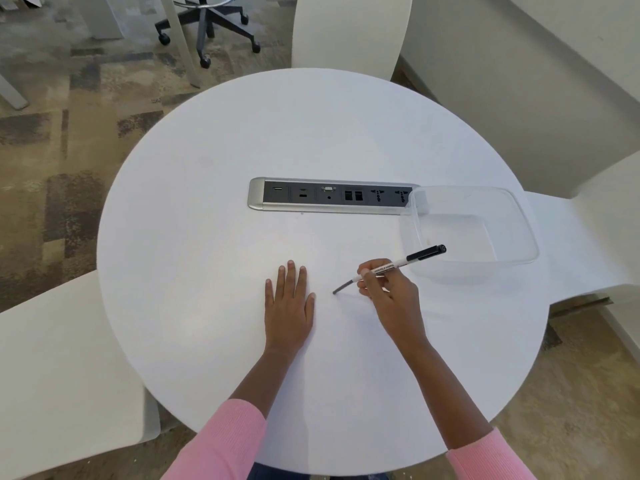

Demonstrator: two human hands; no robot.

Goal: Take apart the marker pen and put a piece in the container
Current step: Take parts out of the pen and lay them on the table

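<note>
A slim marker pen point(408, 260) with a white barrel and black cap slants above the round white table point(214, 271). My right hand point(389, 294) pinches its barrel near the lower end. The grey lower end points down-left, close to the tabletop. The capped end points up-right, over the near-left corner of a clear plastic container point(519, 216), which holds nothing. My left hand point(289, 304) lies flat on the table, fingers straight, a little to the left of the pen's lower end.
A silver and black power and data socket strip point(329, 196) is set into the table's middle, touching the container's left side. White chairs point(349, 29) stand around the table. An office chair base point(207, 26) is on the carpet behind.
</note>
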